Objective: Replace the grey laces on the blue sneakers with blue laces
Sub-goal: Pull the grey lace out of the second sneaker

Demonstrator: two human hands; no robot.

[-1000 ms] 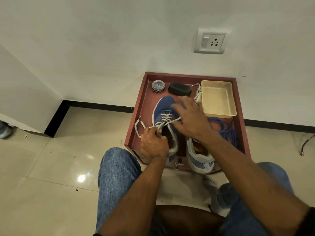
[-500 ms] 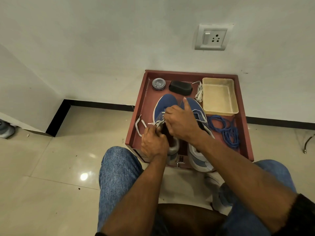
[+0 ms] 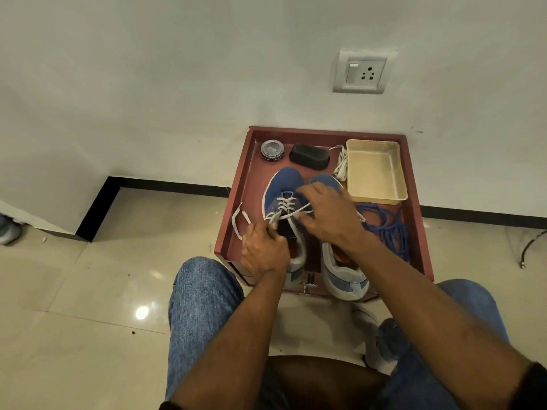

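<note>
At frame centre, on the red tray (image 3: 233, 232), the left hand (image 3: 263, 251) pinches the grey lace (image 3: 291, 214) beside the left sneaker (image 3: 284, 202). The right hand (image 3: 328, 214) pulls a strand across, fingers curled on it. Best to steady the shoe and draw each crossing out evenly. Blue laces (image 3: 384, 226) wait at right.

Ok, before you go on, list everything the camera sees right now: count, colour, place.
tray: 1, red-brown, on floor against wall
sneakers: 2, blue, side by side in tray
grey lace: 1, threaded in left sneaker
loose pale lace: 1, beside beige bin
blue laces: bundle, tray's right side
beige bin: 1, tray's far right corner
round tin: 1, silver, far left corner
black block: 1, beside tin
wall socket: 1, white, above tray
left hand: pinches grey lace
right hand: pulls lace, blurred
</note>
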